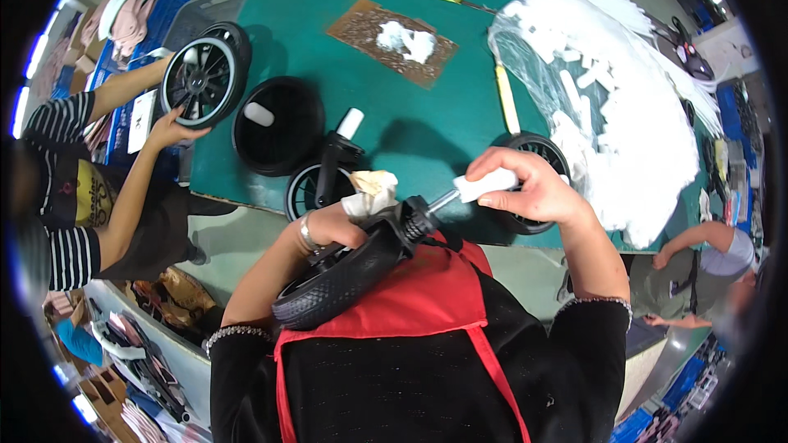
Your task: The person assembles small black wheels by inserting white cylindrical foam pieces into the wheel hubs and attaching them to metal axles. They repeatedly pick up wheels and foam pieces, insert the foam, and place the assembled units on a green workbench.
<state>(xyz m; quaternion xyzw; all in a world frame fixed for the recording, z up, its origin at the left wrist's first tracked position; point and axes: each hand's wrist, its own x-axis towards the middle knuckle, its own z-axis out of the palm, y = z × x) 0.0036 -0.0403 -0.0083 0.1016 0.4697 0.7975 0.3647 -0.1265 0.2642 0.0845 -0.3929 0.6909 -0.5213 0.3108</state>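
Observation:
My left hand (330,226) is closed round a black caster wheel (328,289) with a treaded tyre, tilted in front of my red apron. A crumpled cream cloth (371,186) lies at its fingers, partly hiding them. From the wheel's fork, a metal stem (444,200) points up and to the right. Between thumb and fingers, my right hand (538,188) pinches a white foam-like sleeve (486,186) at the stem's tip; whether the stem is inside it I cannot tell. A second caster wheel (305,189) stands at the table edge, a white sleeve (350,123) on its stem.
A large clear bag (632,139) of white sleeves covers the green table's (435,115) right side. Near my right hand is another wheel (538,146). Yellow cutters (506,102), a brown board (394,37) and a black wheel (279,135) lie about. At left, a co-worker holds a wheel (205,74).

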